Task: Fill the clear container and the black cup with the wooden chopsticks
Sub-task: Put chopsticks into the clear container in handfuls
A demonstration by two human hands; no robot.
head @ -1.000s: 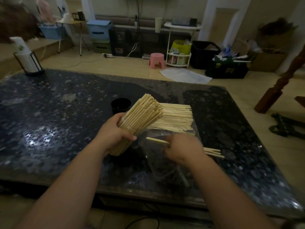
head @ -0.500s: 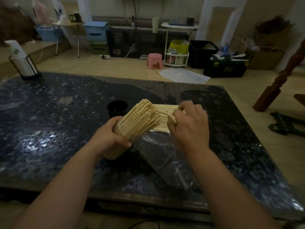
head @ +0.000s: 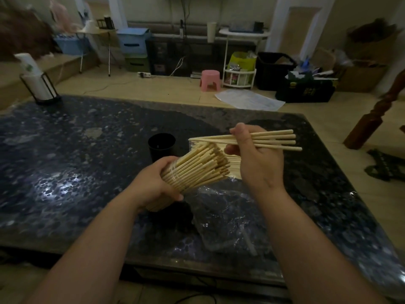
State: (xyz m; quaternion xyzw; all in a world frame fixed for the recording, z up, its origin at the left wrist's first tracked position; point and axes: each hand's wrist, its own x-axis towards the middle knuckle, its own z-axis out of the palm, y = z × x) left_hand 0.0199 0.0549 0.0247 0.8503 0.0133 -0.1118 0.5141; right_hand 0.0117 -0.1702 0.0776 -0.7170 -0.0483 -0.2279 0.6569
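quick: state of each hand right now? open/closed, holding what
Left hand: closed, grip wrapped round the large chopstick bundle.
Right hand: closed, pinching a few loose chopsticks.

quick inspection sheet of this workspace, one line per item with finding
surface: dark speckled stone tabletop, with a glare patch on the left
job's things: clear container packed with wooden chopsticks, tilted; black cup upright behind it, no chopsticks sticking out; chopstick pile on the table behind the right hand
clutter: crumpled clear plastic bag near the front edge; white paper roll in black wire holder at the far left corner
hands: left hand grips the container; right hand holds a few loose chopsticks
cables: white power strip with cord on the floor
surroundings: pink plastic stool, white shelf unit, black crate
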